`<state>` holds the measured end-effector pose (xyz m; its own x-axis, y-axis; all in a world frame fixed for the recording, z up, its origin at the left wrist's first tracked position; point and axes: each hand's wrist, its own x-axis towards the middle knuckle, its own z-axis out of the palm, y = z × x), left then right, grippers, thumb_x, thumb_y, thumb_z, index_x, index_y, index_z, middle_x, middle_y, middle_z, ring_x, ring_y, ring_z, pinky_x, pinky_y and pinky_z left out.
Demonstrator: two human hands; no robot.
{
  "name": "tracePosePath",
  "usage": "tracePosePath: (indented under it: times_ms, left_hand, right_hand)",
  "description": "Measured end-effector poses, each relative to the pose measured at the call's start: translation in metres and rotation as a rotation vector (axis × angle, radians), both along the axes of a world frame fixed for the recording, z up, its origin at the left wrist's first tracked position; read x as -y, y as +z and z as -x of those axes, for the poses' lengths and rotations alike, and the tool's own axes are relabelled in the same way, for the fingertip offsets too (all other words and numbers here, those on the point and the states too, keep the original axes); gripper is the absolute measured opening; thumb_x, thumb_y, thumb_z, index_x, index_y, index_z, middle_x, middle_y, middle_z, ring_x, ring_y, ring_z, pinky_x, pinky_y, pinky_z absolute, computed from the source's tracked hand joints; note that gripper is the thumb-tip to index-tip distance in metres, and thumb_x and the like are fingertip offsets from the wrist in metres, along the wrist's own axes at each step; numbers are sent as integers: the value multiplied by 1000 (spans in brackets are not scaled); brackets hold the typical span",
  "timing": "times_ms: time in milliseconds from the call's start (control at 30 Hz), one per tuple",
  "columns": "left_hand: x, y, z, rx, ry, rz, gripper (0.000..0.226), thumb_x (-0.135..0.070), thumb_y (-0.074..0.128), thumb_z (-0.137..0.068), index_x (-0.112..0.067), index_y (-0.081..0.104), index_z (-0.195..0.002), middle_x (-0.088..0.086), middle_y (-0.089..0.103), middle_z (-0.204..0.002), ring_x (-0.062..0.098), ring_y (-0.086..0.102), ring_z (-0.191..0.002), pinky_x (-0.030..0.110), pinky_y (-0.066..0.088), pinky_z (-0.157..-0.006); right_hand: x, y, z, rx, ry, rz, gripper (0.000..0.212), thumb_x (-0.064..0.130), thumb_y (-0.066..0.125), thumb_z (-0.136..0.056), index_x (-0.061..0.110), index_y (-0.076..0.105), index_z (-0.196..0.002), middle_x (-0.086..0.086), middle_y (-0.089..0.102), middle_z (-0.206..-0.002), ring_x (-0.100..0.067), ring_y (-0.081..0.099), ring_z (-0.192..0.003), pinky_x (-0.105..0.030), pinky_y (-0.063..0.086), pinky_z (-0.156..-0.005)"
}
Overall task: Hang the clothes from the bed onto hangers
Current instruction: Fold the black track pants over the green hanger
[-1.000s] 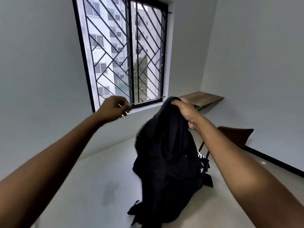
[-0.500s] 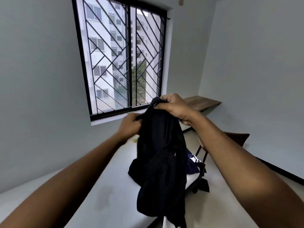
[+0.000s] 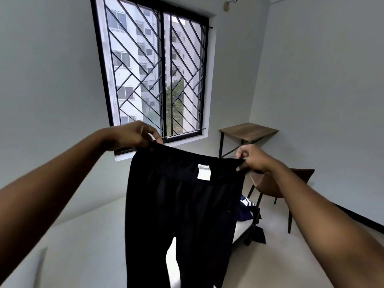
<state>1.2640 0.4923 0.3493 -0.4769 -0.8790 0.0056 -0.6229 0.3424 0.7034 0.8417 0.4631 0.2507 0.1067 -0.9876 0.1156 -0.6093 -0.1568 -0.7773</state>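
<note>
Change: half a second ago the black trousers [image 3: 182,204] hung in a bunch with both hands close together at mid-frame. Now the hands are apart and the waistband is stretched flat between them.
Left hand [image 3: 137,135]: left of centre, below the window [image 3: 158,69], with fingers curled and pinching the waistband's left corner.
Right hand [image 3: 252,157]: right of centre, pinching the opposite corner of the waistband.
Trousers: centre of the frame, held up in the air over the bed [image 3: 83,246]. Both legs drop to the bottom edge, and a white label [image 3: 204,172] faces the camera.
Meaning: the garment looks sorted out and straight — likely ready to fold over a hanger, though no hanger is in view.
Still waiting: a navy garment with white stripes [image 3: 246,206] lies at the bed's far end, right of the trousers and near the chair [image 3: 270,183] — so the task is not finished.
</note>
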Motion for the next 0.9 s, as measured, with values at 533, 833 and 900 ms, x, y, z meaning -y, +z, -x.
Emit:
tracePosePath:
  times_ms: [533,833,900]
  left_hand:
    - [-31,30,-30,-74,-155,41,22,-21,70,-96,-1,79,-96,25,74,-95,26,68,-81,32,53,-76]
    - [-13,24,-52,-280,-33,155,45,-34,83,-88,9,68,-83,25,60,-73,24,56,-72,24,48,-65]
    - [-4,12,-59,-430,74,212,57,-42,89,-74,10,70,-89,25,68,-78,23,64,-73,24,52,-65]
  right_hand:
    - [-5,45,-21,242,321,21,47,-23,44,-93,4,82,-89,-8,70,-135,-28,68,-124,-49,57,-98]
    - [4,34,-37,-616,226,129,32,40,48,-81,21,62,-59,0,74,-83,-19,67,-80,-42,54,-91]
    - [-3,24,-40,-550,286,74,52,61,52,-88,17,52,-60,-2,54,-65,-18,50,-63,-44,40,-70]
